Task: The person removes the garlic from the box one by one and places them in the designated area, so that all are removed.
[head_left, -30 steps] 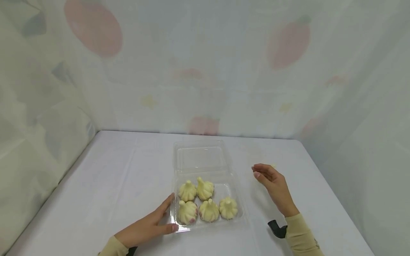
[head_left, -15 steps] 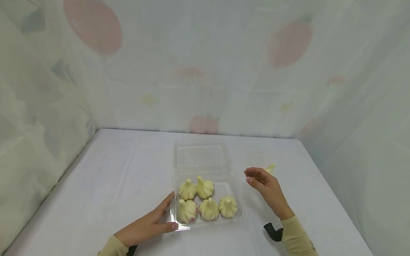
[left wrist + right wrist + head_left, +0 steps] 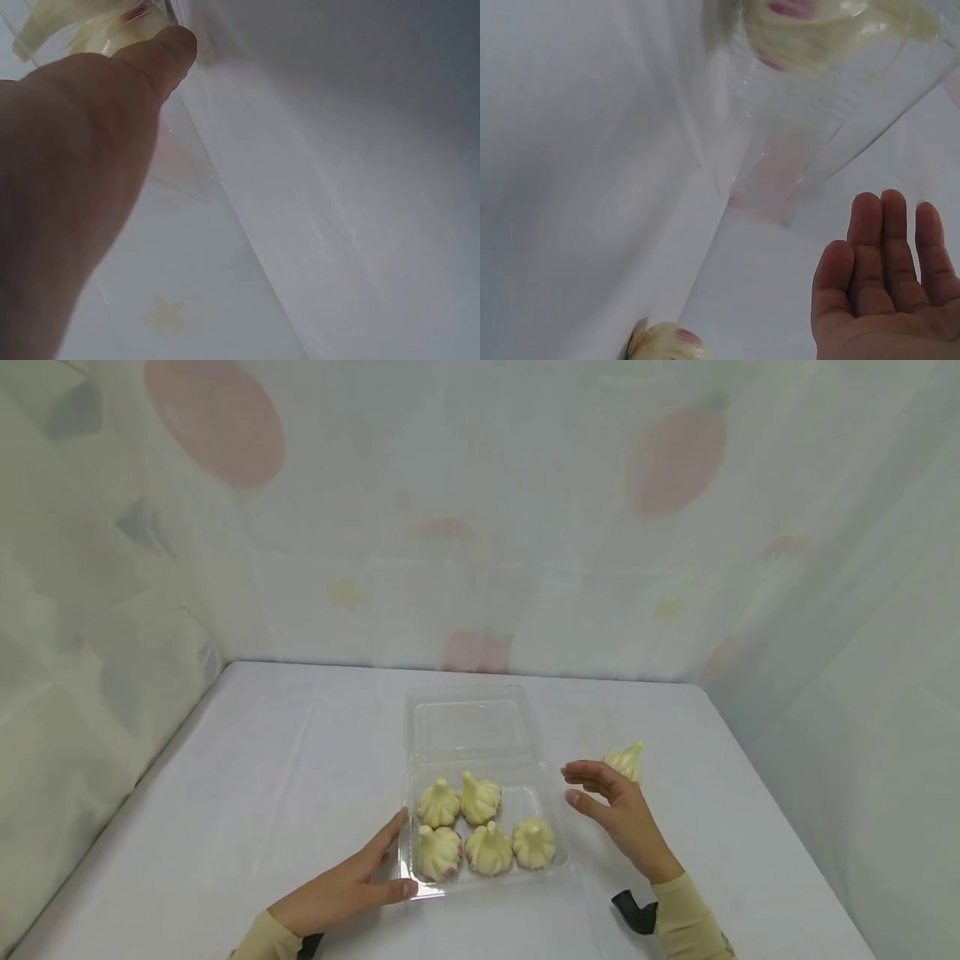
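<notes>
At the left, we see the left hand (image 3: 356, 881), its thumb and fingers spread, touching the left side of a clear plastic box (image 3: 519, 802) on the white counter (image 3: 322, 760). Five garlic heads (image 3: 489, 850) sit inside, three nearer us, two behind; the lid (image 3: 472, 731) lies folded back. Beside the box hovers the right hand (image 3: 622, 814), fingers extended, thumb apart, seemingly hiding part of another garlic head (image 3: 624, 762) beyond.
</notes>
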Motion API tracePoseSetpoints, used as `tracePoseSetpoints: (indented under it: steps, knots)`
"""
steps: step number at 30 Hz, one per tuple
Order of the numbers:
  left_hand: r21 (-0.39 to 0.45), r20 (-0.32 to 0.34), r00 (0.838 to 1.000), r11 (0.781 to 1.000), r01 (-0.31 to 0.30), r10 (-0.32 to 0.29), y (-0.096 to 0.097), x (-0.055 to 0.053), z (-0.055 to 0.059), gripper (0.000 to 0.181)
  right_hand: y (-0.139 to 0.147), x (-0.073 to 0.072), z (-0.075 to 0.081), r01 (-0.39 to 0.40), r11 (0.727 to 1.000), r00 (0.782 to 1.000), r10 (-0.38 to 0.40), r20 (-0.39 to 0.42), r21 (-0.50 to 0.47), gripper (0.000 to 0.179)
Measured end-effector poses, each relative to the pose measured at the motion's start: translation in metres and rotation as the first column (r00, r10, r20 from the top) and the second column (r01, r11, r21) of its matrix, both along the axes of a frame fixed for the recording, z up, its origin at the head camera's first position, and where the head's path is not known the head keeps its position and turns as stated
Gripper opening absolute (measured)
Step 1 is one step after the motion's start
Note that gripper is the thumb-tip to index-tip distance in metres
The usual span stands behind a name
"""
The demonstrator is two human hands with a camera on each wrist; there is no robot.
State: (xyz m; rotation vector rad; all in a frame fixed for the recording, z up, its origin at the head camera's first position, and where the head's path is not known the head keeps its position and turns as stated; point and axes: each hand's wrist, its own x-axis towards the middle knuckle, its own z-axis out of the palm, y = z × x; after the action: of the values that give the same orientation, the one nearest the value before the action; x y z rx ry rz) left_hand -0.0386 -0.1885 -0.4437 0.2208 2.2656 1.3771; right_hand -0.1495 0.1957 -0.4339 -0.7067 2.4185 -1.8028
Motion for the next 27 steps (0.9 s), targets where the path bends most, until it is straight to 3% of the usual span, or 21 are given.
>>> tracePoseSetpoints:
  steps: [7, 13, 17, 23, 27]
  knots:
    - [-0.01, -0.01, 1.0, 1.0, -0.012, 0.012, -0.001, 0.001, -0.001, 0.093, -0.01, 0.004, -0.001, -0.02, 0.996, 0.999, 0.022, -0.026, 0.082, 0.036]
    - [0.02, -0.003, 1.0, 1.0, 0.001, -0.001, 0.001, 0.003, -0.006, 0.093, -0.018, 0.016, -0.004, 0.002, 0.984, 0.999, -0.01, 0.046, 0.178, 0.043]
    - [0.027, -0.015, 1.0, 0.999, 0.021, -0.021, 0.003, 0.002, -0.008, 0.093, -0.02, 0.022, -0.008, -0.002, 0.982, 0.997, -0.012, 0.073, 0.188, 0.044]
    - [0.013, -0.033, 0.999, 1.0, 0.021, -0.021, 0.001, 0.001, -0.007, 0.094, -0.027, 0.025, -0.013, -0.077, 0.976, 0.996, 0.068, 0.051, 0.205, 0.043]
    - [0.01, -0.036, 0.999, 1.0, 0.018, -0.018, 0.0, 0.0, -0.004, 0.094, -0.032, 0.026, -0.015, -0.082, 0.964, 0.996, 0.085, -0.003, 0.252, 0.04]
